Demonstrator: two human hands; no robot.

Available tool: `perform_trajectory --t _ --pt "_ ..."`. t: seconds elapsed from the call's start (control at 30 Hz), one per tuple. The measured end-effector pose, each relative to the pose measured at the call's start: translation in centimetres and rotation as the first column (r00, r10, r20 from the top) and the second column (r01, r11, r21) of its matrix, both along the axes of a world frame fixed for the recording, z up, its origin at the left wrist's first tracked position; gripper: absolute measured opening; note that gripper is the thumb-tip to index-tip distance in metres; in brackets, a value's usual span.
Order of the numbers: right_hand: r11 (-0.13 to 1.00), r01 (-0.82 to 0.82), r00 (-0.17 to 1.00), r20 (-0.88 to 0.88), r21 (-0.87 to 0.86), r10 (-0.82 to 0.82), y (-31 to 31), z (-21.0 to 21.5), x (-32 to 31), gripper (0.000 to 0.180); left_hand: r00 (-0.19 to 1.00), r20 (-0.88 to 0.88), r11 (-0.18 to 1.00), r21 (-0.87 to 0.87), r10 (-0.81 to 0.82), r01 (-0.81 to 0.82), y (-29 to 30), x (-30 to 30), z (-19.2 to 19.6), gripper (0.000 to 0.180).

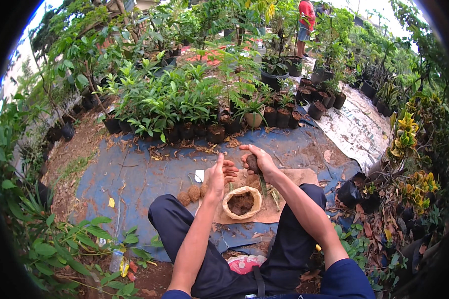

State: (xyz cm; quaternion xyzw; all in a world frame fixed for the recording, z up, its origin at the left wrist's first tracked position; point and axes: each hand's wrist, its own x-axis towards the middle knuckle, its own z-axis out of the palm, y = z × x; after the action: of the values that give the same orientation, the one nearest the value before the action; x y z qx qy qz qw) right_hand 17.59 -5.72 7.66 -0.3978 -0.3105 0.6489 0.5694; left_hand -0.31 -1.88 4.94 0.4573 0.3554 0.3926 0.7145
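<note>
My right hand holds a dark brown ball of soil in its curled fingers, above a brown sheet. A green leaf or stem hangs just below this hand; whether it joins the ball I cannot tell. Facing it across a small gap, my left hand is raised with fingers parted and nothing in it. Below both hands stands a pale bag with a rolled-down rim, partly filled with loose brown soil. Several round brown fibrous balls, some with thin green shoots, sit left of the bag.
The brown sheet lies on a worn blue tarp between my legs. A white card and green cuttings flank the bag. Potted plants line the far side. Someone in a red top stands beyond.
</note>
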Motion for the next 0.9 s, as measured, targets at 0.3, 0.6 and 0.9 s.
perform_trajectory --t 0.3,0.6,0.9 --pt "0.945 0.239 0.960 0.091 0.223 -0.264 0.4 -1.3 -0.7 0.030 0.996 -0.088 0.989 0.143 -0.027 0.040 -1.1 1.1 -0.3 0.053" --pt "0.910 0.127 0.958 0.191 0.395 -0.216 0.7 -2.7 -1.8 0.054 0.997 -0.029 0.947 0.311 -0.071 0.077 -1.7 3.1 -1.8 0.051" --pt "0.885 0.057 0.804 0.504 0.462 -0.315 -0.1 -2.2 -2.6 0.065 0.998 0.053 0.979 0.203 -0.028 0.017 -2.0 2.2 -0.9 0.034"
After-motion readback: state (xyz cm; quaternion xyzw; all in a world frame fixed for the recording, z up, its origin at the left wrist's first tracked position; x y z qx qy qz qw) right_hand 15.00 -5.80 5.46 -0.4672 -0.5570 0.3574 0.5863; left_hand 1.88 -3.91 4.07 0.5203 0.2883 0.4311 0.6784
